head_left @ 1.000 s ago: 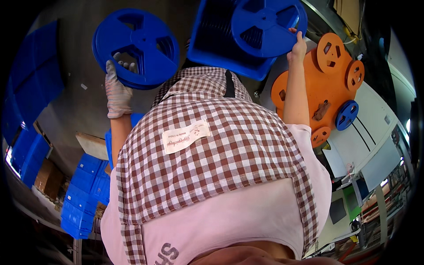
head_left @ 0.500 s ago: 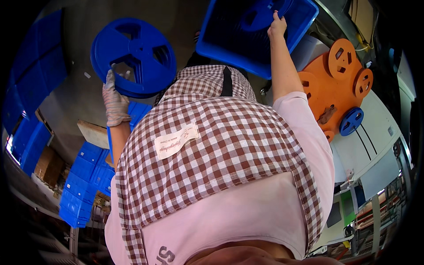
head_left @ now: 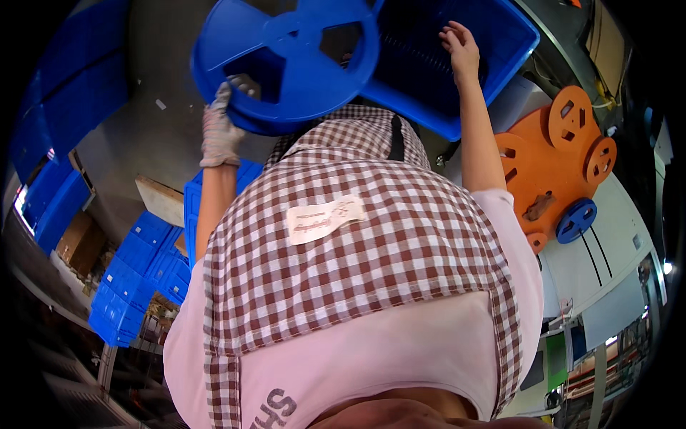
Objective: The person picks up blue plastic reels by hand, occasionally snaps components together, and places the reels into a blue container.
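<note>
Where spokes meet — big blue reel (head_left: 296, 61)

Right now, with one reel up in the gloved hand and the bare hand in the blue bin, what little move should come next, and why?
Probably lower the reel into the bin. The left hand holds it at the bin's edge, and the right hand is empty inside the bin, free to guide it.

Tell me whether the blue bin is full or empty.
Mostly empty: the bin shows bare ribbed floor where the right hand reaches in; the reel hides its left part.
</note>
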The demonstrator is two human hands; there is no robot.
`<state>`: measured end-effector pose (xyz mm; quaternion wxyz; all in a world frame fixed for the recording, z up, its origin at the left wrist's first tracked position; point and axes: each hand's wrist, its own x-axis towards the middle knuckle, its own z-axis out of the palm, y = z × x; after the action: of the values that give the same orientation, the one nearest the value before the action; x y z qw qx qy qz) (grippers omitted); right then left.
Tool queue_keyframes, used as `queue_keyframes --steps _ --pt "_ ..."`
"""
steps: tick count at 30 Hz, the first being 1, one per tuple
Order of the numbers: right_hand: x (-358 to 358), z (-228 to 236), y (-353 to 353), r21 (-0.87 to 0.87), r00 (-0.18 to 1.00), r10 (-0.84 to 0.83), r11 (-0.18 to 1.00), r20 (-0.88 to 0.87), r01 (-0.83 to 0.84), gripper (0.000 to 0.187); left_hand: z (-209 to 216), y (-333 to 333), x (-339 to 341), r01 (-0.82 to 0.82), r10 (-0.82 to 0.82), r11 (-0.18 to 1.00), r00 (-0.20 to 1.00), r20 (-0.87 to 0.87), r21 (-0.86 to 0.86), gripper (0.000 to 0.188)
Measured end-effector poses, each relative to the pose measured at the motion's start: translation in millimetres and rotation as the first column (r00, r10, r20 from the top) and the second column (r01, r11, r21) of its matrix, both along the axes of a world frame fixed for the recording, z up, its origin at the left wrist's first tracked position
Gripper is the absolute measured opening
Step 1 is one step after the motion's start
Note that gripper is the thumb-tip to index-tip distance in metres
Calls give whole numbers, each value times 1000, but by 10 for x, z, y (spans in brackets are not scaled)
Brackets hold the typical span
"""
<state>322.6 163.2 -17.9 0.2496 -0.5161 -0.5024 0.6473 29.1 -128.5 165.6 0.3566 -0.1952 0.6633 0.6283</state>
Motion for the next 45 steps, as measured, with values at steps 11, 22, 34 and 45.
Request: queue_keyframes --steps 11,22,34,45 --pt "-933 1493 -1252 608 702 633 428 327 -669 49 -68 508 182 154 -163 982 983 86 106 33" --pt "-782 1448 -1142 613 759 510 465 405 -639 45 -39 854 278 342 -370 908 926 80 242 32" --pt "-703 1772 -1195 631 789 436 479 432 -610 30 22 879 292 366 -403 886 912 82 283 44" --pt "-681 1825 -1159 627 783 412 470 466 -621 32 66 959 297 378 -421 881 901 108 282 47"
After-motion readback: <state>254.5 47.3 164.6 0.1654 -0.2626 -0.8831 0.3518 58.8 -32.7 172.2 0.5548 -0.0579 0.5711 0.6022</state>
